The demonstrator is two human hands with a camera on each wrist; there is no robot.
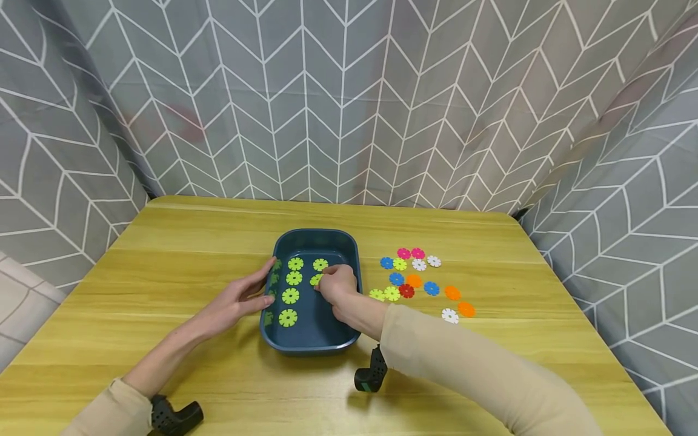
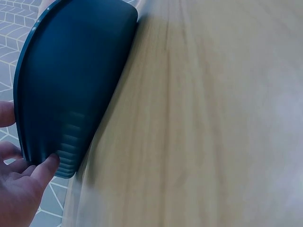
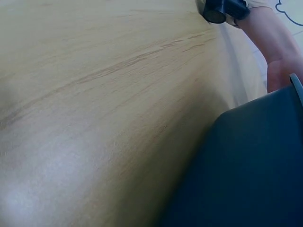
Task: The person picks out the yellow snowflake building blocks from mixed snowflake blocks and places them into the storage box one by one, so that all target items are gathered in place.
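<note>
A dark blue tray (image 1: 319, 330) stands on the table, with yellow-green notched discs (image 1: 291, 295) laid flat inside it in a column on the left. Another yellow-green disc (image 1: 320, 264) starts a second column beside it. My left hand (image 1: 240, 300) holds the tray at its left side, thumb and fingers at the rim; the left wrist view shows a fingertip (image 2: 53, 160) on the outer wall. Inside the tray, my right hand (image 1: 339, 290) pinches a yellow-green disc (image 1: 315, 280) low over the bottom. The right hand's fingers are hidden in its own wrist view.
Right of the tray lie loose notched discs: pink (image 1: 403, 254), blue (image 1: 431, 288), orange (image 1: 452, 293), white (image 1: 449, 315), red (image 1: 406, 290) and yellow-green (image 1: 391, 293). A patterned grey curtain (image 1: 338, 103) hangs behind the wooden table (image 1: 218, 230).
</note>
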